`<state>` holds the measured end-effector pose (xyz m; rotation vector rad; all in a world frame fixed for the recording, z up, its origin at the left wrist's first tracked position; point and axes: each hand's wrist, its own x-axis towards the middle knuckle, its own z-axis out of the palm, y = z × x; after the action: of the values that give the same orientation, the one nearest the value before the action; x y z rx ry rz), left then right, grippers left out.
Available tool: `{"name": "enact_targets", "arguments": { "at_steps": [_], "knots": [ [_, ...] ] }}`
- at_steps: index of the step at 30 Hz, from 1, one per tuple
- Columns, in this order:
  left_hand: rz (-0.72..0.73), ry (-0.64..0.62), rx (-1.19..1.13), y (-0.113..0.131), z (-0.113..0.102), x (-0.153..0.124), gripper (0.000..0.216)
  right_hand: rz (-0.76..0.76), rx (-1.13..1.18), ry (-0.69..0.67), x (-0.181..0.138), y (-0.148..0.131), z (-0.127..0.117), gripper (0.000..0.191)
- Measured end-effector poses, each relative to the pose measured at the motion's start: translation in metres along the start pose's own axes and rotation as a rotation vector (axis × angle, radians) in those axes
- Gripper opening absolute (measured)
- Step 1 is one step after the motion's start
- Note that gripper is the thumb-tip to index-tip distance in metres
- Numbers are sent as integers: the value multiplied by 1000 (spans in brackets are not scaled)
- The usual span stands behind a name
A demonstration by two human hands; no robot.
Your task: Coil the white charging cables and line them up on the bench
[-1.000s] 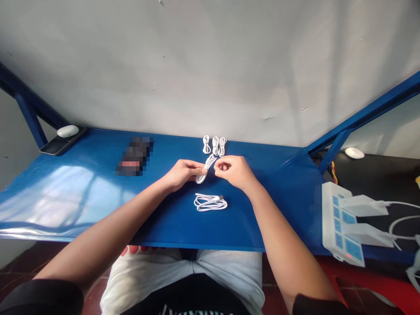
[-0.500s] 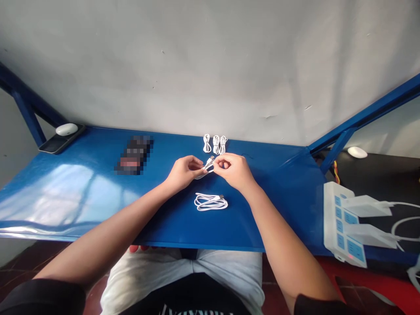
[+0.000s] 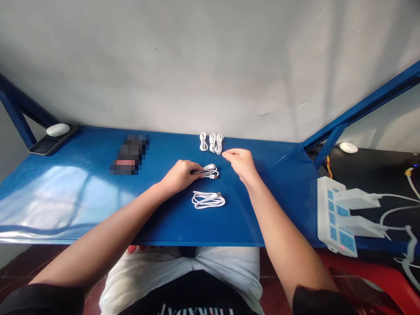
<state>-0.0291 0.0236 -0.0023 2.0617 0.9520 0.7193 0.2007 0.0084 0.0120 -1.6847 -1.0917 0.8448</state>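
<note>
My left hand (image 3: pixel 180 174) is closed on one end of a coiled white cable (image 3: pixel 209 170) that lies across the blue table (image 3: pixel 82 192). My right hand (image 3: pixel 240 162) hovers just right of it, fingers pinched together near the row of three small bundled white cables (image 3: pixel 210 142) at the table's back; what the pinch holds I cannot make out. A second loose white cable coil (image 3: pixel 208 200) rests on the table nearer to me, below both hands.
A pixelated dark object (image 3: pixel 129 154) lies left of the hands. A phone with a white oval thing (image 3: pixel 52 133) sits at the far left corner. A white power strip with plugged adapters (image 3: pixel 339 214) is at the right. A blue frame bar (image 3: pixel 357 109) rises at right.
The hands were together holding the cable upright; now the cable lies flat in my left hand and my right hand has let go and moved right and back toward the three bundles.
</note>
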Motion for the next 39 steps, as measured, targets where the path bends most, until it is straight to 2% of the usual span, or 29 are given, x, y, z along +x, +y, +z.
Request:
{"name": "enact_targets", "arguments": {
  "at_steps": [5,9,11,14,17,20,22,26,30,33,36,39],
  "knots": [
    [29,-50,19,1,0,-1,23,-47,-139,-54,7,6,-10,15],
    [29,-32,-7,-1,0,-3,26,29,-134,-38,10,4,-21,13],
    [14,-20,-19,-3,1,-3,26,102,-52,-29,11,3,-23,13],
    [-9,6,-41,-5,5,-3,24,191,115,-64,9,4,-14,20],
    [3,22,-26,-8,8,-3,20,204,190,-124,2,7,6,15],
    [90,1,20,-10,8,-2,18,206,225,-147,-6,7,23,11],
    [165,-30,45,-9,6,-2,18,196,273,-122,-8,4,25,12],
    [255,-119,76,-6,-2,-1,21,117,350,43,4,2,1,14],
    [241,-204,136,-3,-6,-2,26,14,14,227,28,12,-46,13],
    [264,-239,157,-1,-6,-4,18,68,-90,343,43,26,-72,10],
    [309,-260,225,2,-3,-5,18,162,-4,374,50,36,-80,6],
    [323,-235,332,4,2,-5,31,180,78,389,52,40,-78,5]
  ]
}}
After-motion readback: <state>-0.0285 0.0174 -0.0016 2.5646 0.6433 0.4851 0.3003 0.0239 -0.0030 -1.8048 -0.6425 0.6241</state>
